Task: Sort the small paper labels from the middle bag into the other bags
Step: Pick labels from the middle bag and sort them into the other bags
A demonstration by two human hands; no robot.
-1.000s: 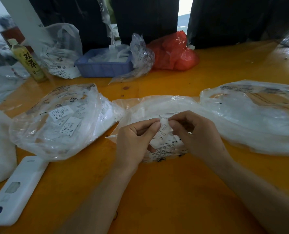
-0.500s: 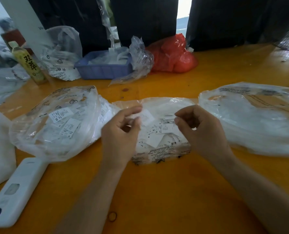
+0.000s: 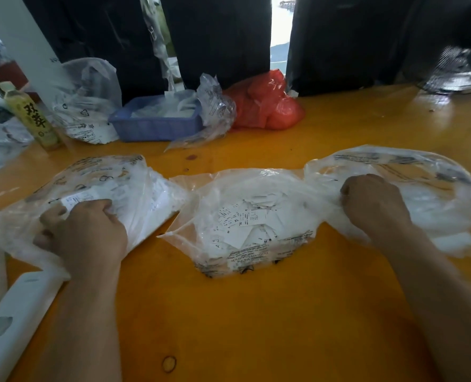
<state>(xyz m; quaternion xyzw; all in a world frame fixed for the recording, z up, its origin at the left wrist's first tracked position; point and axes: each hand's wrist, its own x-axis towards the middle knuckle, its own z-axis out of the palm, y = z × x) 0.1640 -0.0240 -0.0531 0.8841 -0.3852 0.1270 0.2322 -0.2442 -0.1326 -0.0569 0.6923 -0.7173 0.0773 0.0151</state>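
The middle bag [image 3: 256, 186] lies open on the orange table, with several small white paper labels [image 3: 242, 220] printed with sizes heaped inside. My left hand [image 3: 82, 235] has reached into the mouth of the left bag [image 3: 124, 175], its curled fingers pinching a white label [image 3: 76, 200] at their tips. At the mouth of the right bag [image 3: 421, 172] is my right hand [image 3: 375, 202], knuckles up and fingers curled under. What those fingers hold is hidden. More white labels fill the left bag.
A white flat device [image 3: 11, 323] lies at the near left edge. At the back stand a tea bottle [image 3: 32, 119], a blue tray [image 3: 157, 125], clear bags [image 3: 88, 106] and a red bag [image 3: 264, 106]. A fan [image 3: 460, 75] sits far right.
Both hands have left the middle bag and spread apart. The left went to the left bag, the right to the right bag.
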